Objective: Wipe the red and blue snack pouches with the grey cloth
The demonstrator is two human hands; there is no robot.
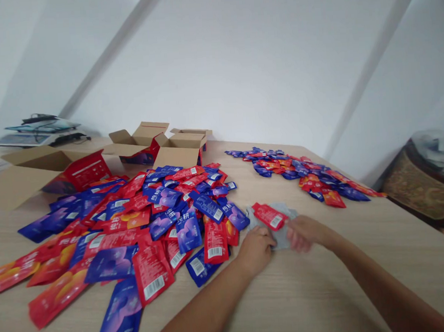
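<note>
A red packet with a white barcode label lies on a crumpled grey cloth on the table. My left hand is at the cloth's near left edge, its fingers curled down over the fabric. On the other side, my right hand is at the right end of the packet and cloth. Motion smears its fingers, so whether they grip the packet, the cloth or neither is unclear. Left of my hands spreads a large pile of red and blue packets, some almost touching the cloth.
A second heap of red and blue packets stretches along the table's far right side. Open cardboard boxes stand behind the large pile. Scale-like equipment sits at the back left. Beyond the right edge is a brown patterned object.
</note>
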